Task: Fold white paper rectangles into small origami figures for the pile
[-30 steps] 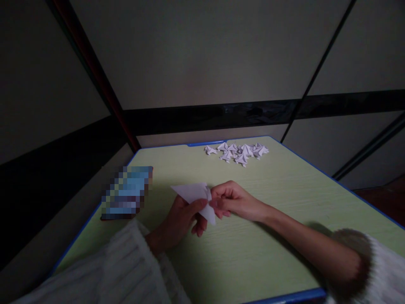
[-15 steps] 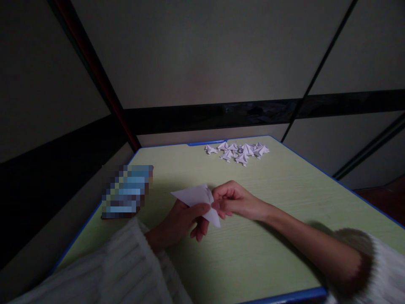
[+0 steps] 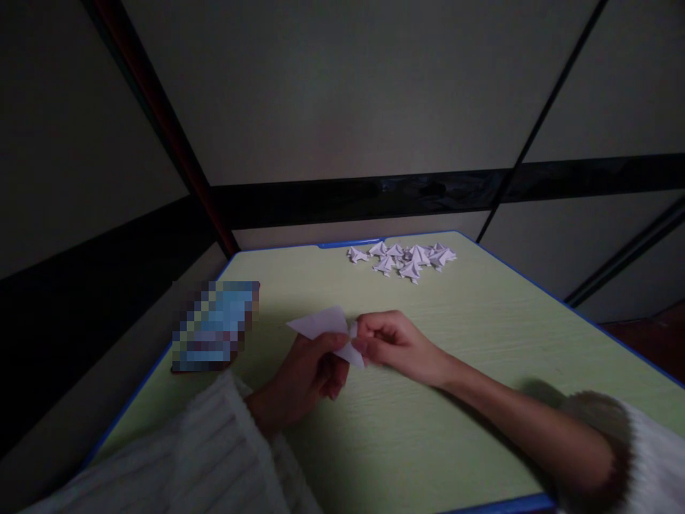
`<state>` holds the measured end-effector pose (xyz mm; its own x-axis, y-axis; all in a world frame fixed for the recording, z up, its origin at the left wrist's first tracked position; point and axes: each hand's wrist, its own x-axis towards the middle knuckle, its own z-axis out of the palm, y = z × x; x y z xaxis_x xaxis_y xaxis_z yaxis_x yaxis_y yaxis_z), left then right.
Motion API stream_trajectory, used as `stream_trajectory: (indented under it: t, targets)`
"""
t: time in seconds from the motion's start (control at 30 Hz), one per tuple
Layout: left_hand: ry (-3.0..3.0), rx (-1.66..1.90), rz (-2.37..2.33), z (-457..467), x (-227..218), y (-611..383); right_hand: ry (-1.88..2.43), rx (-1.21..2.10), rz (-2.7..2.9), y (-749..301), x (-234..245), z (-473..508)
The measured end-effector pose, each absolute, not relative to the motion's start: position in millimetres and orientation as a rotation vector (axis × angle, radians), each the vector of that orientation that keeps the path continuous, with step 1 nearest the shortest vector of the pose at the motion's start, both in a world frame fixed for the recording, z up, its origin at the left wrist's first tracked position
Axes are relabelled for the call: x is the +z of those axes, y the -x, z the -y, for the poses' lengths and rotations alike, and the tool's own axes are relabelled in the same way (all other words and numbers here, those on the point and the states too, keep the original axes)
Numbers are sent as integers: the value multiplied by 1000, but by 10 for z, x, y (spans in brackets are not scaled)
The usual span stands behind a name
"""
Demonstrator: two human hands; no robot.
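A white folded sheet of paper, roughly triangular, is held just above the pale green table. My left hand grips it from below with fingers curled round its lower edge. My right hand pinches its right side between thumb and fingertips. Both arms wear white knitted sleeves. The paper's underside is hidden by my fingers.
A cluster of several small white folded paper figures lies at the table's far edge. A blurred blue rectangular object lies at the left edge. The table has a blue rim, with dark walls and bars behind it.
The paper has tilted flatter and its lower tip has drawn up toward my fingers. My left fingers have curled in more tightly under it.
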<state>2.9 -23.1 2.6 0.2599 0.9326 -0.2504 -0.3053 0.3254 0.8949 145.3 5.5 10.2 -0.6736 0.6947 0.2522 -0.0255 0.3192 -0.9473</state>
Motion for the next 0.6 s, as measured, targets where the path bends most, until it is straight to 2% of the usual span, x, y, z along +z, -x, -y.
stream_trajectory:
  t: [0.13, 0.3, 0.43, 0.6]
  targets:
    - [-941, 959, -864, 224, 3, -11, 543, 1702, 1853, -1470, 119, -99]
    - [-1021, 914, -814, 219, -25, 6, 535, 1697, 1860, -1487, 110, -102]
    - [-946, 928, -878, 242, 20, -18, 574, 1443, 1919, -1481, 109, -53]
    - [-847, 945, -913, 266, 47, -42, 494, 787, 2062, -1465, 119, 25]
